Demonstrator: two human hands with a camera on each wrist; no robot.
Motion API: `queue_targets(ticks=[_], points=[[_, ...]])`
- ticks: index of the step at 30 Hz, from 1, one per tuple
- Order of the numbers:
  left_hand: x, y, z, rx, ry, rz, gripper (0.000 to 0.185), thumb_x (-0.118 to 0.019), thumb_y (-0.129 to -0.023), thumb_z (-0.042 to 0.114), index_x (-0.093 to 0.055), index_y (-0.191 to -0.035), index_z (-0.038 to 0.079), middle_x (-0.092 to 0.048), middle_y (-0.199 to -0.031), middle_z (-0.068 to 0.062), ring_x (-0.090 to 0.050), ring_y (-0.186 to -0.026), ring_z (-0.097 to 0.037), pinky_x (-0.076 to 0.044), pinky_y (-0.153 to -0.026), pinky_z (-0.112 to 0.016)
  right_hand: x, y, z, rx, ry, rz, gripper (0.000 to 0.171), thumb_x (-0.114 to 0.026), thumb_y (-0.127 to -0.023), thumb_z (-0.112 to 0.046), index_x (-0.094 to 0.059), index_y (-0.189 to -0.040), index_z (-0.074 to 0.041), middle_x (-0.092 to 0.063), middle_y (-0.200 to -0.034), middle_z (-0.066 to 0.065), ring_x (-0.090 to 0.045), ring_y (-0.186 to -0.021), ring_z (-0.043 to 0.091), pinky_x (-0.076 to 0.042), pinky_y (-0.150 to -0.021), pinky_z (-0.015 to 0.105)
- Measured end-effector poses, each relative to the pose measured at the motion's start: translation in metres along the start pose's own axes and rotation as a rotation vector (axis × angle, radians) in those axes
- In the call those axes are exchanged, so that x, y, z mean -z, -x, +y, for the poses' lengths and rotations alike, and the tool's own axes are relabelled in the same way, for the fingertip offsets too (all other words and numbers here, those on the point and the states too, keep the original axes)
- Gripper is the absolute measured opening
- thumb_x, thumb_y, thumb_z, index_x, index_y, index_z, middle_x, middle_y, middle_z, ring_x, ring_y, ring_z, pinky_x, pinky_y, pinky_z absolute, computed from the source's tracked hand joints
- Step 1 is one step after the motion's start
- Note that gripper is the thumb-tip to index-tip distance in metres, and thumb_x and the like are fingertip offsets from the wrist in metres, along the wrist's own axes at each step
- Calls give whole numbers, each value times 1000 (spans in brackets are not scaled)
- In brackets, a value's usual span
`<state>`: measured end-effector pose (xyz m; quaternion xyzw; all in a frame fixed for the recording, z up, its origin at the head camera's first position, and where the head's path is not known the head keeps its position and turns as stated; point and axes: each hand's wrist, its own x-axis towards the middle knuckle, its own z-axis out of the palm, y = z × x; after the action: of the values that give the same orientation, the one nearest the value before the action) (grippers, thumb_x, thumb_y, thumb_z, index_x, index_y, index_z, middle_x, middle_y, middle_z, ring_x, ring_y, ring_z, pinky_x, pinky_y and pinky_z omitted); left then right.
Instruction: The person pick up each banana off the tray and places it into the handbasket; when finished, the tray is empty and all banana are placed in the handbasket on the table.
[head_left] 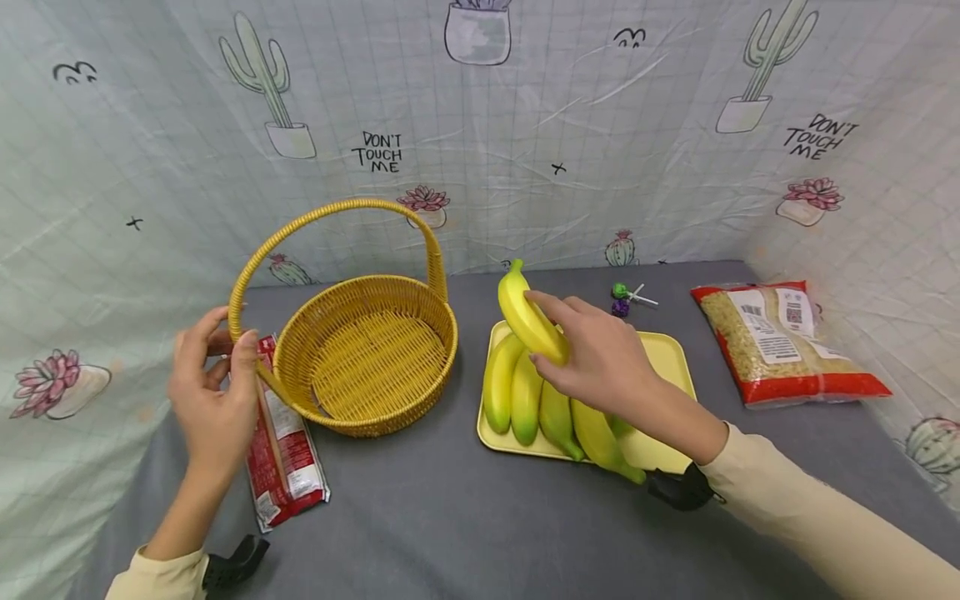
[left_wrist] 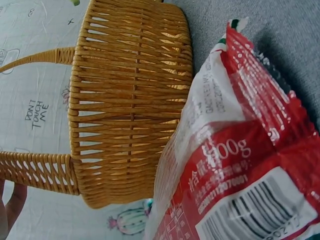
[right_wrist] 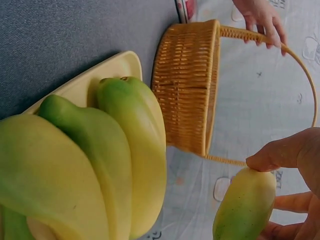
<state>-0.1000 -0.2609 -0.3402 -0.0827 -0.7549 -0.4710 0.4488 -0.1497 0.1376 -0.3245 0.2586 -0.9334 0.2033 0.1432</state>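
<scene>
My right hand [head_left: 600, 350] pinches a yellow-green banana [head_left: 525, 312] between thumb and fingers, holding it above a pale yellow tray [head_left: 675, 358]. Several more bananas [head_left: 527, 400] lie side by side on that tray, one with its tip over the front rim. On the left, my left hand [head_left: 213, 387] grips the handle of a round yellow wicker basket [head_left: 375, 358], thumb on one side and fingers on the other. The basket's inside shows only its woven floor. In the right wrist view the held banana [right_wrist: 245, 205] hangs from the fingertips, apart from the others.
A red and white packet [head_left: 288, 458] lies beside the basket, partly under the left hand and handle. Behind the tray are two lollipops [head_left: 621, 298], green and purple. A red-edged bag of grain [head_left: 780, 342] lies at the right. A printed cloth stands behind and at the sides.
</scene>
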Motion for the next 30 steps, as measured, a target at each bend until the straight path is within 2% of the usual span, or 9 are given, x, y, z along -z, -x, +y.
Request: queue_targets(ticks=[4, 8, 18, 23, 30], points=[[2, 0, 0, -23, -9, -16, 33, -65, -101, -3, -66, -133, -10, -55, -105, 13, -57, -94, -8, -50, -78, -10, -3, -6, -9, 9, 24, -28, 74, -84, -86, -27, -56, -155, -20, -63, -96, 2, -48, -61, 18, -40, -46, 34], [2, 4, 0, -48, -28, -20, 32, -64, -101, -7, -66, -132, -11, -51, -104, 14, -56, -92, -7, -49, -79, -10, -7, -14, -18, 20, 49, -46, 75, -85, -86, -27, -56, -154, -21, -59, -91, 1, -47, -63, 18, -39, -44, 34], [0, -3, 0, -85, -60, 10, 32, -64, -101, -7, -68, -133, -9, -50, -104, 16, -55, -92, -4, -48, -78, -10, -15, -33, -40, 82, 57, -94, 73, -83, -88, -26, -55, -156, -22, -60, -97, 1, -50, -67, 18, -41, -44, 33], [-3, -1, -2, -102, -79, 41, 33, -65, -101, -5, -68, -133, -7, -47, -104, 17, -56, -92, -3, -48, -80, -11, -16, -45, -55, 105, 80, -111, 73, -80, -90, -27, -53, -157, -23, -59, -96, 1, -51, -70, 18, -41, -45, 33], [-5, 3, -1, -90, -75, 35, 33, -64, -101, -5, -68, -134, -7, -47, -105, 17, -57, -93, -3, -49, -82, -11, -22, -60, -73, 135, 135, -158, 69, -78, -92, -28, -54, -156, -24, -57, -96, -1, -52, -73, 17, -43, -45, 33]])
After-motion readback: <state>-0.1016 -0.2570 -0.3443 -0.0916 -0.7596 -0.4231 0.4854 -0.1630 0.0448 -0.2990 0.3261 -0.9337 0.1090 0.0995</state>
